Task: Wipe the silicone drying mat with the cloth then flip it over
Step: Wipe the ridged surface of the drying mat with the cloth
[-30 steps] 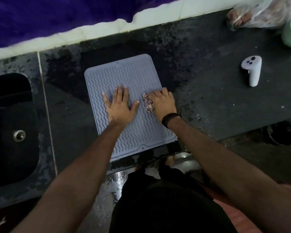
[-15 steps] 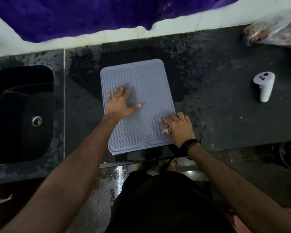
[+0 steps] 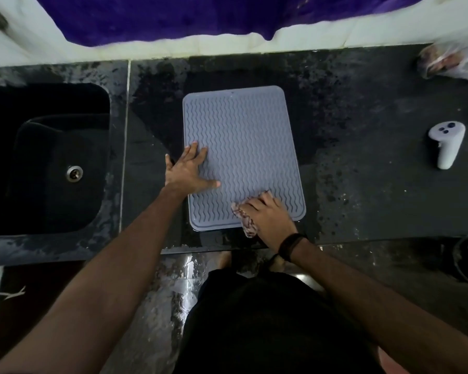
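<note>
Right hand (image 3: pixel 268 217) is bunched around a patterned cloth (image 3: pixel 245 218), pressing it down on the lower right corner of the grey silicone drying mat (image 3: pixel 243 147), right at the mat's near edge, with a bit of the rag sticking out past that edge toward the bottom of the frame. Dark band on that wrist. Left hand (image 3: pixel 187 171) isn't gripping anything, it's just spread flat with fingers splayed, palm over the mat's left edge, fingertips and thumb on the wavy ribs, little finger out on the counter.

Mat sits flat in the middle of the frame on a dark, wet-looking countertop (image 3: pixel 362 184), ribbed side up, long side running top to bottom.

Left side of the frame has a black sink (image 3: pixel 52 163) with a metal drain. Over on the right there's a white handheld controller (image 3: pixel 446 143) lying well apart from the mat, and a crumpled plastic bag (image 3: pixel 451 60) in the upper right corner. Purple fabric (image 3: pixel 173 17) runs along the top.
</note>
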The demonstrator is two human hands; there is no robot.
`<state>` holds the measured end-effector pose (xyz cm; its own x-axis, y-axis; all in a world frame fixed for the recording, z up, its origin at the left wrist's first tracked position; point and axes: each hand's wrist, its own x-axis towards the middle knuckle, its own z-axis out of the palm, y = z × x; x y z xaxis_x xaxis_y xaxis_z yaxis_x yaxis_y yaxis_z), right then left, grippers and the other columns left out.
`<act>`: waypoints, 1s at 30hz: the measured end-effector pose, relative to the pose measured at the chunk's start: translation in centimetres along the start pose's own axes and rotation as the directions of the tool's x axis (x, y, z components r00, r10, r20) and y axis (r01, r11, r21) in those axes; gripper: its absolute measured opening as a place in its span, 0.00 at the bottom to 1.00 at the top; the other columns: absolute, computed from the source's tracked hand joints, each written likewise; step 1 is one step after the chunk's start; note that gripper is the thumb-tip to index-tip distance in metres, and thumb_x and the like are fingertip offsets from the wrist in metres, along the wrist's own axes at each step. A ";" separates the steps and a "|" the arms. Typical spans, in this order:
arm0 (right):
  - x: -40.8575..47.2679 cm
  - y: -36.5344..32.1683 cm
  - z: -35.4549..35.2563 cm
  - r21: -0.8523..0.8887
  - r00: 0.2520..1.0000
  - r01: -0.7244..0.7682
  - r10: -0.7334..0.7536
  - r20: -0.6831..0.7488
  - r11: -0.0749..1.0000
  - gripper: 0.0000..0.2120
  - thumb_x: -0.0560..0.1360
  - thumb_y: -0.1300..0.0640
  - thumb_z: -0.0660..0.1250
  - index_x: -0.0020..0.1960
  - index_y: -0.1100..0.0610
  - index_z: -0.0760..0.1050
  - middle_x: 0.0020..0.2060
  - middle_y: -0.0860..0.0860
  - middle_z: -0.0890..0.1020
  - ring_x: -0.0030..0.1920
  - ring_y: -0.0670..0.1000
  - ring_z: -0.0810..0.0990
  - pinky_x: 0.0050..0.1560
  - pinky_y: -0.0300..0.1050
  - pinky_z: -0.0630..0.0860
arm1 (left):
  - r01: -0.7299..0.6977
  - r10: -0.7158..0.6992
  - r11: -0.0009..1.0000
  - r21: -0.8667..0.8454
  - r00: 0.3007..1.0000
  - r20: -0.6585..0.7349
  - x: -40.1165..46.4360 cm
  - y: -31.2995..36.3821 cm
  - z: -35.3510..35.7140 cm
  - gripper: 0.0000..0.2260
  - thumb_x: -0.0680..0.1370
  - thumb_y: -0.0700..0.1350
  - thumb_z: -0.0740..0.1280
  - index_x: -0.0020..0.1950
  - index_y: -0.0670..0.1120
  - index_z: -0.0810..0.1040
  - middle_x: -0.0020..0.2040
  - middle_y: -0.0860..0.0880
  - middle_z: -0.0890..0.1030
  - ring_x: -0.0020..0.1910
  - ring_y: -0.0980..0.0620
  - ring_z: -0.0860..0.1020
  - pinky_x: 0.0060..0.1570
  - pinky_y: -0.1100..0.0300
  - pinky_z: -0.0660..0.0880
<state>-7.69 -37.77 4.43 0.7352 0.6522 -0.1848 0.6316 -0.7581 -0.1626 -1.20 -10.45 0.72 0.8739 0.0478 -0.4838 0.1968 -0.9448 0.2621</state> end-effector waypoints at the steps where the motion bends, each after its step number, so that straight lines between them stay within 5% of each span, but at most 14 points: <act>1: -0.7 0.2 -0.1 -0.012 1.000 0.010 -0.010 0.012 1.000 0.18 0.76 0.56 0.61 0.65 0.49 0.74 0.60 0.48 0.78 0.62 0.55 0.73 0.65 0.50 0.66 | -0.014 0.014 1.000 0.000 1.000 -0.005 -0.1 0.1 0.1 0.52 0.71 0.72 0.70 0.85 0.57 0.44 0.84 0.53 0.39 0.83 0.54 0.41 0.76 0.37 0.33; 10: 8.0 -3.7 -3.4 0.078 1.000 -0.003 0.004 -0.011 0.997 0.26 0.68 0.58 0.72 0.65 0.54 0.74 0.60 0.52 0.77 0.63 0.57 0.70 0.60 0.52 0.67 | -0.116 0.117 0.993 -0.027 0.992 0.040 0.0 -1.6 -2.3 0.49 0.77 0.58 0.72 0.85 0.50 0.42 0.85 0.51 0.42 0.83 0.52 0.45 0.79 0.40 0.38; 16: 6.8 -4.4 -1.0 0.039 0.996 0.059 -0.062 0.061 0.997 0.19 0.75 0.58 0.63 0.66 0.56 0.74 0.61 0.53 0.77 0.65 0.59 0.70 0.71 0.53 0.61 | -0.051 0.049 0.998 0.026 0.996 0.073 0.4 -2.3 -2.6 0.52 0.75 0.63 0.72 0.84 0.47 0.41 0.84 0.50 0.40 0.83 0.51 0.43 0.77 0.40 0.34; 21: 4.1 -2.7 -1.6 0.062 0.978 0.119 -0.128 0.168 0.991 0.19 0.73 0.54 0.67 0.63 0.49 0.75 0.59 0.47 0.78 0.63 0.53 0.69 0.64 0.47 0.63 | -0.150 0.150 0.988 -0.032 0.989 -0.010 0.3 -4.2 -1.9 0.46 0.78 0.67 0.66 0.85 0.49 0.45 0.85 0.52 0.44 0.83 0.53 0.43 0.77 0.38 0.32; 26: 12.2 -2.5 -4.1 0.256 0.986 -0.098 0.128 -0.102 0.962 0.21 0.69 0.62 0.69 0.62 0.52 0.77 0.57 0.50 0.80 0.60 0.55 0.71 0.58 0.48 0.70 | -0.257 0.236 0.962 -0.091 0.952 -0.196 0.5 -5.8 0.5 0.33 0.84 0.63 0.54 0.85 0.50 0.50 0.84 0.53 0.48 0.83 0.52 0.46 0.79 0.40 0.36; 30: 19.7 -2.6 -3.8 0.221 0.973 -0.208 0.224 -0.049 0.953 0.28 0.72 0.62 0.69 0.71 0.54 0.69 0.65 0.53 0.75 0.65 0.56 0.66 0.65 0.49 0.67 | -0.247 0.224 0.968 -0.041 0.928 -0.297 0.1 -5.8 2.0 0.33 0.83 0.65 0.47 0.85 0.51 0.51 0.84 0.52 0.50 0.83 0.52 0.47 0.80 0.43 0.38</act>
<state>6.15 -22.97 4.92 0.8689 0.4652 -0.1690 0.3945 -0.8572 -0.3311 -3.12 -5.59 -2.50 0.9873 -0.0706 -0.1423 -0.0065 -0.9131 0.4076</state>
